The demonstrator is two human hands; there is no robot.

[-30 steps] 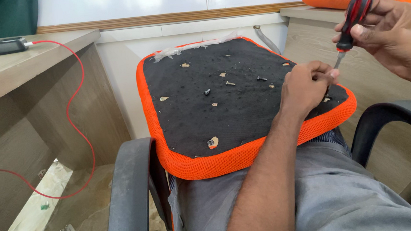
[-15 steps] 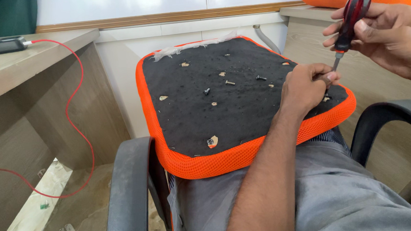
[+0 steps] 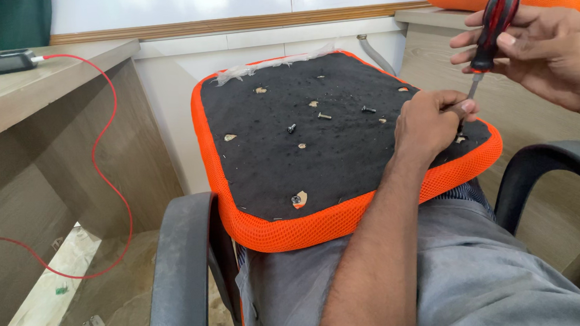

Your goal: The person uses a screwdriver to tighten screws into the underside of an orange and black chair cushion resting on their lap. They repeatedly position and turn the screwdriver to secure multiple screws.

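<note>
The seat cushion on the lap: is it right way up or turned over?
Turned over: the seat cushion shows its black underside with loose screws; the right hand holds a screwdriver.

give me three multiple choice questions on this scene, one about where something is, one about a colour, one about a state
1. Where does the seat cushion rest?
A. on the person's lap
B. on the floor
C. on the desk

2. What colour is the cushion's mesh edge?
A. blue
B. orange
C. green

3. How is the screwdriver held?
A. lying loose on the cushion
B. gripped in the right hand, tip down by the left hand
C. tucked under an armrest

Answers:
1. A, it sits across the grey trousers between the chair armrests.
2. B, the rim around the black underside is orange.
3. B, the right hand's fingers wrap the red and black handle.
</note>
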